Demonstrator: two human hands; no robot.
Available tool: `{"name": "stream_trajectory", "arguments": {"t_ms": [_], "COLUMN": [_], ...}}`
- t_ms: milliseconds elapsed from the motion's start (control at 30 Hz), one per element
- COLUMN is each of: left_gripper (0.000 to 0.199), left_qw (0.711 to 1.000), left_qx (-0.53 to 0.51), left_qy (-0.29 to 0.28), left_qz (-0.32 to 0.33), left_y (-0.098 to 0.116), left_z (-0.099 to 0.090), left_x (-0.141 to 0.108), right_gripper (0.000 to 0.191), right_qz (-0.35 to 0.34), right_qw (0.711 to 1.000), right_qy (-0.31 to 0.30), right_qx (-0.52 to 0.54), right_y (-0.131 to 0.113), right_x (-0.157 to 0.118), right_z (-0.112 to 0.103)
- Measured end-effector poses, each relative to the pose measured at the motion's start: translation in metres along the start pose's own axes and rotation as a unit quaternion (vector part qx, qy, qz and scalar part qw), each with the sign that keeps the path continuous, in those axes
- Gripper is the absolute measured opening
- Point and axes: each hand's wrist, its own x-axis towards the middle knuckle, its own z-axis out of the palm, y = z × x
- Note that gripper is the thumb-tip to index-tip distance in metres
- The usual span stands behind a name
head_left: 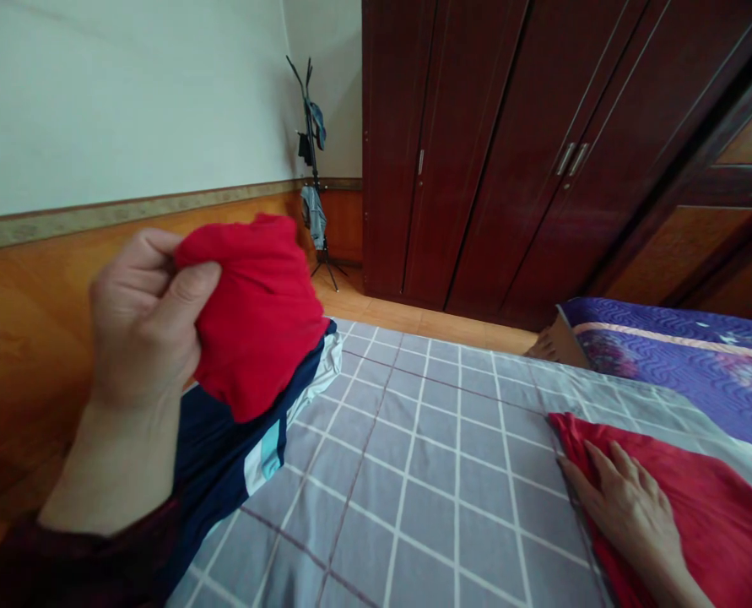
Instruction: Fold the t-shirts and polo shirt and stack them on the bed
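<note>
Raised at the left, my left hand (148, 317) pinches a small bunched piece of red cloth (255, 312) between thumb and curled fingers. Whether this cloth is a garment I cannot tell. Beneath it lies dark blue clothing (214, 456) with white and light blue parts, on the bed's left side. My right hand (635, 507) rests with fingers extended on a larger red cloth item (723, 507), which lies spread out at the lower right; its far end runs out of view.
A grey checked sheet (432, 473) covers the bed. Beyond its far edge stand a dark red wardrobe (470, 160) and a black coat rack (312, 152) with clothes and a cap. Purple quilted bedding (673, 355) lies to the right; a wall borders the left.
</note>
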Motion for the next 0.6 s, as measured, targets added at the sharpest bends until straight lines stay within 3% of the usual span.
{"name": "stream_trajectory", "arguments": {"t_ms": [33, 100, 167, 233, 300, 400, 500, 600], "left_gripper": [0.008, 0.005, 0.004, 0.006, 0.008, 0.016, 0.031, 0.047], "left_qw": [0.998, 0.971, 0.916, 0.878, 0.86, 0.852, 0.858, 0.858], "left_qx": [-0.019, -0.017, 0.007, 0.044, 0.092, 0.173, 0.226, 0.273], "left_qy": [-0.053, -0.238, -0.402, -0.475, -0.496, -0.483, -0.451, -0.425], "left_qz": [0.006, 0.0, -0.013, -0.044, -0.077, -0.099, -0.096, -0.094], "left_y": [0.016, 0.03, 0.023, -0.001, -0.033, -0.077, -0.108, -0.127], "left_z": [0.022, 0.06, 0.089, 0.105, 0.11, 0.104, 0.092, 0.085], "left_x": [-0.007, -0.032, -0.066, -0.102, -0.135, -0.173, -0.192, -0.199], "right_gripper": [0.078, 0.076, 0.074, 0.072, 0.069, 0.066, 0.061, 0.049], "right_qz": [0.001, 0.006, 0.013, 0.021, 0.027, 0.033, 0.03, -0.032], "right_qw": [1.0, 1.0, 0.999, 0.999, 0.999, 0.999, 0.998, 0.992], "right_qy": [-0.004, -0.013, -0.019, -0.024, -0.028, -0.025, 0.004, 0.014], "right_qx": [-0.013, -0.026, -0.027, -0.023, -0.019, -0.004, 0.05, 0.125], "right_y": [-0.001, -0.003, -0.006, -0.007, -0.008, -0.009, -0.017, -0.038], "right_x": [0.0, 0.0, 0.0, -0.001, -0.002, -0.001, -0.001, -0.004], "right_z": [-0.002, -0.005, -0.008, -0.01, -0.011, -0.014, -0.02, -0.031]}}
